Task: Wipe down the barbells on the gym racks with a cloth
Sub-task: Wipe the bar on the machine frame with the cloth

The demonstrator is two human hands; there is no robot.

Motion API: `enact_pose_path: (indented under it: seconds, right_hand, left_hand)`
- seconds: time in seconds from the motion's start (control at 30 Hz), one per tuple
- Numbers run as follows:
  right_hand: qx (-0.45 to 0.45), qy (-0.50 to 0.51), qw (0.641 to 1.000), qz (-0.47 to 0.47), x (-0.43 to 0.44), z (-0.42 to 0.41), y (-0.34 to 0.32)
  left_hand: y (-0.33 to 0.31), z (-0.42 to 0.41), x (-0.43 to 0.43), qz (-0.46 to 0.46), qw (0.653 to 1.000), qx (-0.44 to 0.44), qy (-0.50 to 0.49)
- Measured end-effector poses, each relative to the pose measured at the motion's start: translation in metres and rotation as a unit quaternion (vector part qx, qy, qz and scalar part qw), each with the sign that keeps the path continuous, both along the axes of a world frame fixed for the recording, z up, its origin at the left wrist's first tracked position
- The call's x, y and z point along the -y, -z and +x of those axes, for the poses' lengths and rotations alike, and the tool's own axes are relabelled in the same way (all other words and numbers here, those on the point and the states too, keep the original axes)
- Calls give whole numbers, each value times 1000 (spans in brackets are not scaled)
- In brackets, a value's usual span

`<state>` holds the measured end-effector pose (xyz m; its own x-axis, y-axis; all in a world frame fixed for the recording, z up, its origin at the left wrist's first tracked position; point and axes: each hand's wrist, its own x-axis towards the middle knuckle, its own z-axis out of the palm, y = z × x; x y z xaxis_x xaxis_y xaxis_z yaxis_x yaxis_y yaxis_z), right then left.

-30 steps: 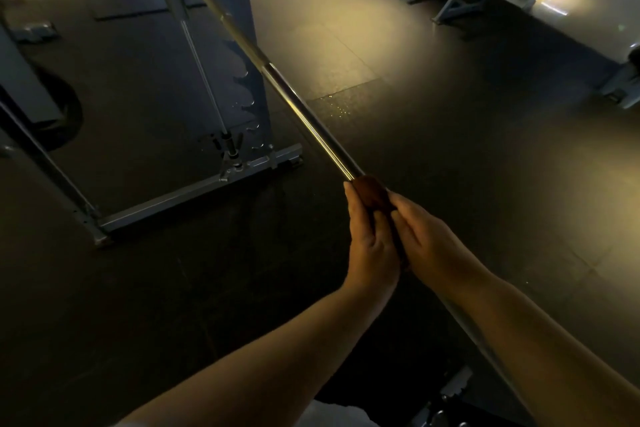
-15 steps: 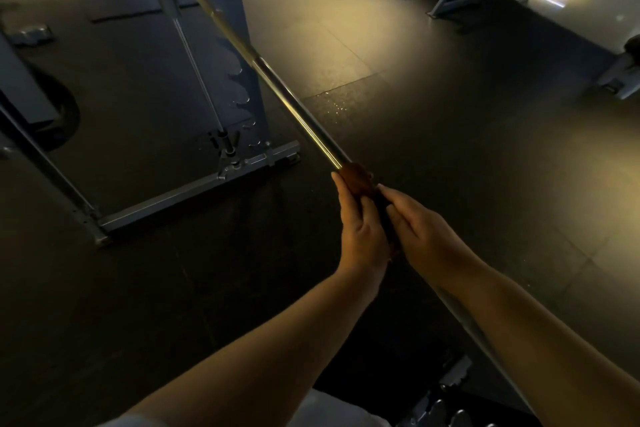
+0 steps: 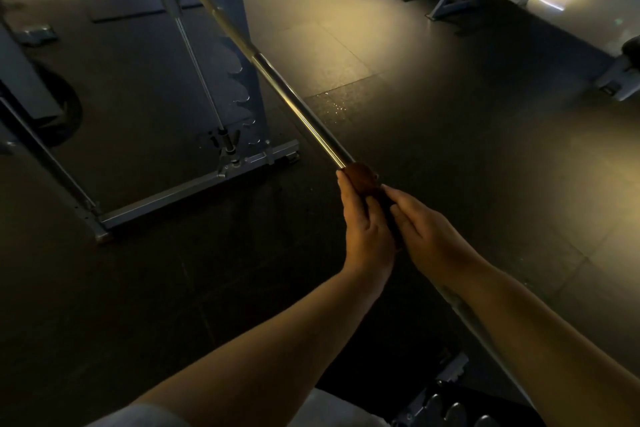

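**Cloth is sitting a little higher on the barbell**

Compared with a second ago, you are holding the reddish-brown cloth [image 3: 358, 177] slightly farther up the barbell [image 3: 294, 107], closer to the rack [image 3: 246, 45]. Against the frame from half a second ago it is sitting in nearly the same spot.

Your left hand [image 3: 363, 229] is gripping the cloth from the left, with its fingers curling round the wrapped bar. Your right hand [image 3: 429, 232] is gripping from the right, a little farther back. Its fingers are reaching forward onto the cloth, and its underside is hidden. The two hands are working close together, and both forearms are stretching out from the lower edge of the view. The cloth is bunching around the shaft just ahead of your fingertips, and bare chrome is running up and away from it.

The barbell is slanting from under your right forearm up to the top left, where its far end is resting on the pale blue rack with the notched upright. The rack's base is standing on a dark tiled floor [image 3: 450, 135]. Warm light is pooling on the floor at the upper right, near more pale equipment frames [image 3: 446, 0]. The rest of the room is lying in deep shadow.
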<state>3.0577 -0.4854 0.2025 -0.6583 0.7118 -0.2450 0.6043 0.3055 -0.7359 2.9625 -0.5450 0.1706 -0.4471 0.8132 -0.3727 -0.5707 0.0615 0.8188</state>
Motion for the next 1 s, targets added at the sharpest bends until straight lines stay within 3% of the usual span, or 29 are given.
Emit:
enact_pose_path:
  seconds: [0.17,0.5,0.7,1.0]
  right_hand:
    - [-10,3,1000,-10,4,2,-2]
    - [22,-13,999,27,12,28,2]
    - [5,-14,1000,3,13,36,4]
    - [-5,-8,1000,17,15,36,5]
  left_hand:
    - [6,6,9,5,999,-15,39]
    - [-8,-4,-5,-28,999,6,-24]
    - [2,34,14,-9,1000,20,0]
    - [-11,18,9,-2,1000,9,-11]
